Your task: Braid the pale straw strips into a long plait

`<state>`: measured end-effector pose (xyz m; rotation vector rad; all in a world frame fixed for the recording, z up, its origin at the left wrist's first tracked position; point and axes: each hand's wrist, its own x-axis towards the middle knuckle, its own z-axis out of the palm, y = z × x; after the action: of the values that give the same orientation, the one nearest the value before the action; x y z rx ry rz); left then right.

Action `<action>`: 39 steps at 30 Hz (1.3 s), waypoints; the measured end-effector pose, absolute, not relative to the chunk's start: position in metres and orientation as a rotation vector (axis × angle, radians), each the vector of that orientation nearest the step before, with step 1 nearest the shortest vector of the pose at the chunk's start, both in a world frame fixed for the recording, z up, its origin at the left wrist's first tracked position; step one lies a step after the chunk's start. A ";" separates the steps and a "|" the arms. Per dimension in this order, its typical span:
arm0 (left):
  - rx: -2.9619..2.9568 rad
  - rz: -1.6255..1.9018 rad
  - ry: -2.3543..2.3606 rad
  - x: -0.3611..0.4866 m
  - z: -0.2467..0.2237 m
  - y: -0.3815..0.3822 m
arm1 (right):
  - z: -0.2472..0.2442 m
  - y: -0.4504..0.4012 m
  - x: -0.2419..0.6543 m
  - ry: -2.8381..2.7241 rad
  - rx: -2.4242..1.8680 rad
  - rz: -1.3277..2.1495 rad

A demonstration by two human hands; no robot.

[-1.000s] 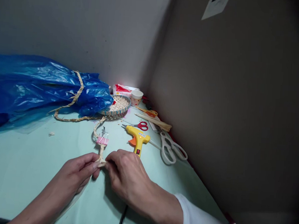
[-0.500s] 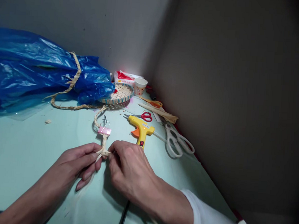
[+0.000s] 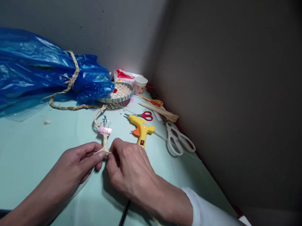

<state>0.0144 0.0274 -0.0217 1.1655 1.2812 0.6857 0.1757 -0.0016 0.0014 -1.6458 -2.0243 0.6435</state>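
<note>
A pale braided cord (image 3: 105, 141) runs down from a pink binder clip (image 3: 105, 130) in the middle of the table. My left hand (image 3: 86, 160) pinches the strands at the braid's lower end between thumb and fingers. On the other side of the same spot, my right hand (image 3: 127, 167) grips a strand with bent fingers; its fingertips are partly hidden. Loose pale strands trail below both hands. Above the clip, the braid curves back toward a blue plastic bag (image 3: 28, 71) and wraps around it.
A yellow glue gun (image 3: 143, 128) lies just beyond my right hand, near red-handled scissors (image 3: 147, 116) and white-handled scissors (image 3: 176, 141). Farther back are a woven basket (image 3: 123, 92), a paper cup (image 3: 140, 85) and orange scissors (image 3: 155, 102). A dark wall borders the right.
My left thumb has moved over the braid's end, and its lower fingers have curled in. The view has shifted slightly. My right hand keeps its pinch beside the braid.
</note>
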 end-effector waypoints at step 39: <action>1.270 0.659 1.422 0.008 -0.016 0.030 | 0.007 -0.001 0.178 -2.053 -1.628 0.855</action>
<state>0.0081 0.0298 -0.0159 1.2699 1.4225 0.6594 0.1783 -0.0012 0.0072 -1.6283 -2.0531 0.8550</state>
